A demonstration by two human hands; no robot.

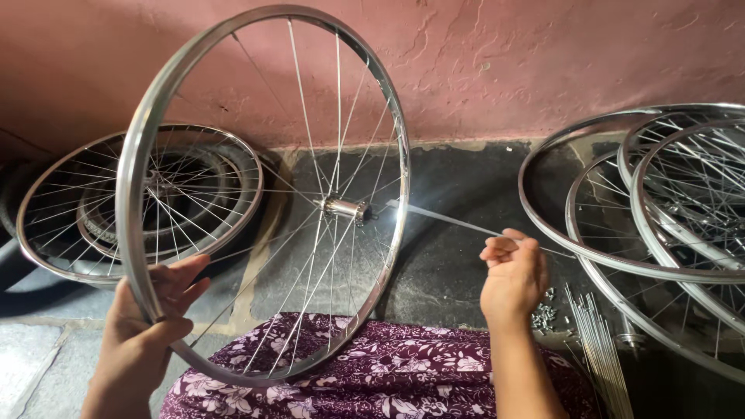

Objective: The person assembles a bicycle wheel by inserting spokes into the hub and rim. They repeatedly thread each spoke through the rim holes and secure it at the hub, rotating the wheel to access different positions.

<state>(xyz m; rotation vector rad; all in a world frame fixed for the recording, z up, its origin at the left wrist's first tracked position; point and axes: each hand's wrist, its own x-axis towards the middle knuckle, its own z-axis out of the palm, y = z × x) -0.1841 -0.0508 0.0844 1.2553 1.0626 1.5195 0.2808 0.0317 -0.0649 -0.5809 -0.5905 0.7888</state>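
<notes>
Currently, your left hand (147,326) grips the upright wheel (264,194) by its rim; your right hand (512,275) pinches a spoke (454,223) aimed at the hub (345,208). Many spokes sit laced; gaps remain.

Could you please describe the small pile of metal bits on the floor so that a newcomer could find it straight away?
Start at the stack of wheels leaning at the right, then drop to the dark floor by their lower left edge. There, just right of the right hand, lies the small pile of metal bits. Unlike the long loose spokes beside it, it is a heap of tiny, stubby, shiny pieces.
</notes>
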